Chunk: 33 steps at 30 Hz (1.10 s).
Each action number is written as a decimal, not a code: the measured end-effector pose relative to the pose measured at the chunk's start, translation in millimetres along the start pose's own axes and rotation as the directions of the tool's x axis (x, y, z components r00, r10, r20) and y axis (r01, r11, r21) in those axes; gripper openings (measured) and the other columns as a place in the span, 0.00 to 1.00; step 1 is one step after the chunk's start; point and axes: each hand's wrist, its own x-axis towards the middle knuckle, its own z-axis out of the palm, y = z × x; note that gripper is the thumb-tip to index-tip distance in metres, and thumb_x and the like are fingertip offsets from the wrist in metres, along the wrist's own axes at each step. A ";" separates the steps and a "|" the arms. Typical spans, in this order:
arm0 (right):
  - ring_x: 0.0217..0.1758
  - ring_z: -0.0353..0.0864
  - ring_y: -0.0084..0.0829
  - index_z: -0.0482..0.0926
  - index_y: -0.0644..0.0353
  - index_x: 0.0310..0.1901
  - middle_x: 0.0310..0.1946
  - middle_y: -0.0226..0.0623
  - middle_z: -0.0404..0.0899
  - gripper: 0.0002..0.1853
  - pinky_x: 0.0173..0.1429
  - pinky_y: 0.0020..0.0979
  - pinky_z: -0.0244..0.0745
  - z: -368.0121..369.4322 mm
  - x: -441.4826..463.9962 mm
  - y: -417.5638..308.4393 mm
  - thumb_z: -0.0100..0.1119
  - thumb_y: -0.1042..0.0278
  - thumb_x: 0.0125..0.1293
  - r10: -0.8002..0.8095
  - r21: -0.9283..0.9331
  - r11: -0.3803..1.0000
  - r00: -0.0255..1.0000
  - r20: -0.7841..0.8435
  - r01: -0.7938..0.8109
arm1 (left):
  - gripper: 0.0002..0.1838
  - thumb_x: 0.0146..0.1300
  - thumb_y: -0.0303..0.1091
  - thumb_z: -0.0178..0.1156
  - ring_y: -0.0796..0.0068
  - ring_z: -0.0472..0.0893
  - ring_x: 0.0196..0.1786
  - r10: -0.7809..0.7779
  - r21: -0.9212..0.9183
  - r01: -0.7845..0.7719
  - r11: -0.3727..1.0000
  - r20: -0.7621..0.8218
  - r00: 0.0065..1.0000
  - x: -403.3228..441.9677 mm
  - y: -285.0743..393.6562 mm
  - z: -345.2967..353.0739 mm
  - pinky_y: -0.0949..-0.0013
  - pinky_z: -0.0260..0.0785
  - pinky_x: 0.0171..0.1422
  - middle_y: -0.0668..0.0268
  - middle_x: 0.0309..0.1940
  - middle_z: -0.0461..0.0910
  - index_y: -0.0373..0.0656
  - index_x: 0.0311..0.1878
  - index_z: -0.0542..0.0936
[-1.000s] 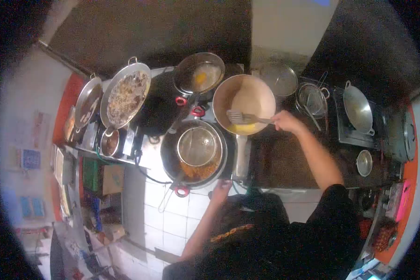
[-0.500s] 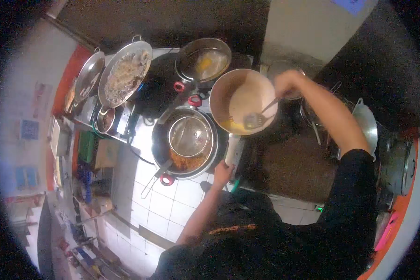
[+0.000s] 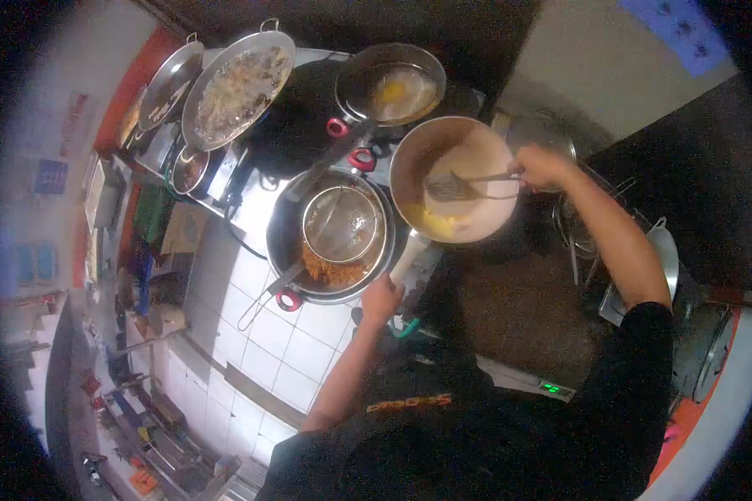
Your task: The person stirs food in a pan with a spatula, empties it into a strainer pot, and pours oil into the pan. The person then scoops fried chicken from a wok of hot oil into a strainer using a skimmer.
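Note:
My left hand [image 3: 382,299] is closed round the pale handle [image 3: 409,255] of a deep, light-coloured saucepan [image 3: 411,159]. With my right hand [image 3: 543,167] I grip a slotted turner [image 3: 448,186] by its handle. Its head is inside the saucepan, near the middle. Some soft yellow food [image 3: 441,224] lies in the pan on the handle side, a little apart from the turner head.
Left of the saucepan, a round strainer [image 3: 340,224] rests over a wok [image 3: 280,230] with orange-brown crumbs. A frying pan [image 3: 433,68] holding an egg stands behind. Farther left is a wide pan [image 3: 194,129] of frying food. A metal lid [image 3: 664,250] lies right.
The turner head has moved from the yellow food toward the saucepan's middle, leaving more of the food visible. My left hand stays on the handle. The whole view has shifted slightly.

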 end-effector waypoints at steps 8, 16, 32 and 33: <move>0.16 0.67 0.19 0.80 0.51 0.41 0.20 0.24 0.77 0.15 0.18 0.25 0.62 38.4 14.8 60.0 0.57 0.71 0.49 -0.116 0.242 0.968 0.971 0.211 0.063 | 0.21 0.45 0.41 0.61 0.51 0.77 0.33 -0.035 0.006 0.035 0.999 0.028 0.999 8.7 -1.2 6.0 0.55 0.69 0.38 0.52 0.26 0.78 0.38 0.41 0.73; 0.27 0.78 0.39 0.80 0.53 0.40 0.27 0.44 0.79 0.20 0.34 0.36 0.72 14.5 -24.1 46.4 0.54 0.79 0.41 -0.157 -0.101 0.985 0.975 -0.155 0.143 | 0.18 0.46 0.39 0.60 0.50 0.77 0.35 -0.043 -0.001 0.043 0.999 0.036 0.998 8.2 0.2 3.3 0.54 0.68 0.39 0.52 0.29 0.77 0.37 0.38 0.72; 0.38 0.78 0.45 0.77 0.53 0.46 0.34 0.51 0.77 0.20 0.46 0.38 0.71 52.8 -46.1 20.0 0.50 0.76 0.48 -0.036 0.090 0.995 0.989 -0.142 0.049 | 0.16 0.47 0.34 0.58 0.49 0.76 0.35 0.055 -0.088 -0.055 0.995 -0.010 0.998 5.7 8.1 -3.2 0.53 0.67 0.40 0.50 0.28 0.77 0.35 0.38 0.71; 0.37 0.78 0.45 0.76 0.53 0.47 0.33 0.52 0.77 0.20 0.46 0.38 0.71 51.3 -51.8 22.9 0.50 0.75 0.50 -0.100 0.020 0.994 0.976 -0.196 0.106 | 0.16 0.47 0.34 0.58 0.49 0.76 0.35 0.053 -0.090 -0.053 0.994 -0.009 0.999 7.1 7.6 -3.8 0.53 0.67 0.40 0.50 0.28 0.77 0.35 0.38 0.71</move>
